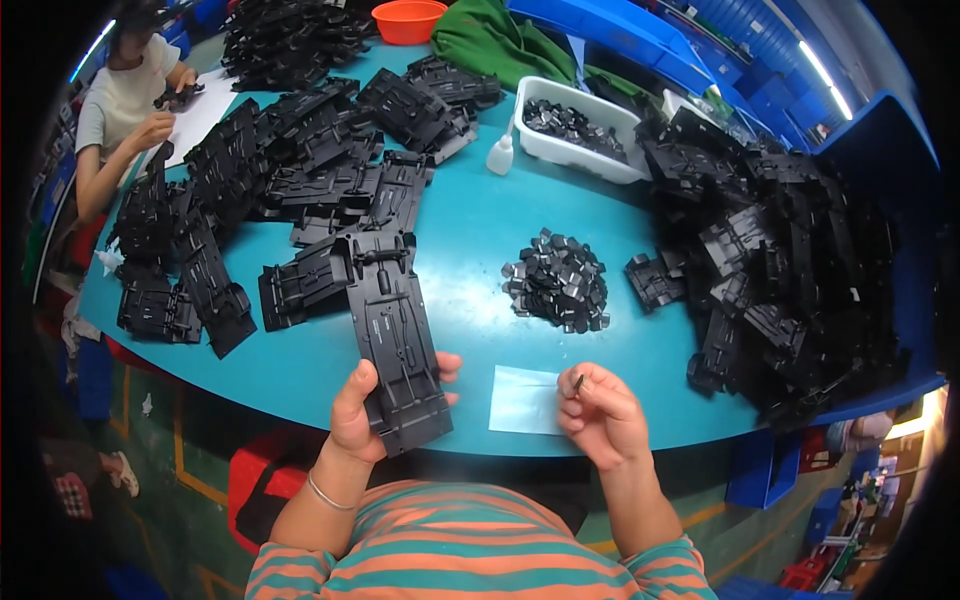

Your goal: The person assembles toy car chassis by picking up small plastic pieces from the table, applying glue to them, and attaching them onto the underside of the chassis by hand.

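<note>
Left hand (352, 412): I see it closed around a long black plastic panel (397, 345), at the surface (470, 225) edge.
Right hand (600, 410): fingers pinched on a small dark clip (578, 381).
Clip pile (558, 280): beyond the right hand.

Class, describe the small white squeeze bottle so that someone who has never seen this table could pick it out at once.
Start at the teal table and find the white tray of small black parts near its far edge. The bottle stands just off the tray's left end. It is the only small white pointed thing there; everything around it is black plastic.
</note>
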A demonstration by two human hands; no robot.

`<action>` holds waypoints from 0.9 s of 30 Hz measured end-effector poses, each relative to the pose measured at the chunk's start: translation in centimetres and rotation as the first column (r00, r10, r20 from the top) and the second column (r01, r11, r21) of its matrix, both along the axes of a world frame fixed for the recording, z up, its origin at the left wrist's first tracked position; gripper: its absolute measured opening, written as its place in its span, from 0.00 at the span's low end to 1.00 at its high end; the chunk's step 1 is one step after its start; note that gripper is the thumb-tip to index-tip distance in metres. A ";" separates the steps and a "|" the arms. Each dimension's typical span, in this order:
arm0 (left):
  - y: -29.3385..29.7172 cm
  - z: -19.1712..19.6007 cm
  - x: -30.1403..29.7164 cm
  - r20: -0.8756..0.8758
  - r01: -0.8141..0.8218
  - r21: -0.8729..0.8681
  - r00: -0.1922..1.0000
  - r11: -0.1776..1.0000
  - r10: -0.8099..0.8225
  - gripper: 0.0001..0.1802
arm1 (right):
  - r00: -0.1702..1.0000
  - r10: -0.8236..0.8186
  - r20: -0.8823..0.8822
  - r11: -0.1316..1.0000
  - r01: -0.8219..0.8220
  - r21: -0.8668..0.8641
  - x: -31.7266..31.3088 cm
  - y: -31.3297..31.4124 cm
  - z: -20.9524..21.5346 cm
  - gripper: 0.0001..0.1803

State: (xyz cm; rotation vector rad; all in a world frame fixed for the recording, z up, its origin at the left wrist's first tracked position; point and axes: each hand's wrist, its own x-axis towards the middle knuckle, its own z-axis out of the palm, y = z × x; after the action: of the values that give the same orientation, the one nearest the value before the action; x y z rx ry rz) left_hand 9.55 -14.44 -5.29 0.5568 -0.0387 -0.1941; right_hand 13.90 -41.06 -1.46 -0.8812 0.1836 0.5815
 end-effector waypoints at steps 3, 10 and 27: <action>0.1 -0.2 0.0 0.007 0.005 0.003 1.000 1.000 -0.005 0.41 | 0.998 0.032 -0.058 0.987 -0.022 0.160 0.0 0.1 -0.5 0.05; 0.2 -0.5 -0.1 0.007 0.029 -0.041 1.000 0.999 -0.029 0.40 | 0.994 0.072 -0.083 0.964 -0.049 0.260 -0.1 0.1 -1.0 0.05; -0.4 -0.1 -0.3 0.062 -0.016 0.137 0.998 0.990 0.008 0.40 | 0.082 0.477 0.875 0.734 0.511 -0.448 -4.1 8.8 1.3 0.12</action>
State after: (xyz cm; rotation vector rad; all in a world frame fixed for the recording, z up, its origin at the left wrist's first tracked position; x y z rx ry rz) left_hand 9.26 -14.82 -5.35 0.7008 -0.0822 -0.1685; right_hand 9.78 -32.26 -0.17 -1.8910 -1.0341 -0.3709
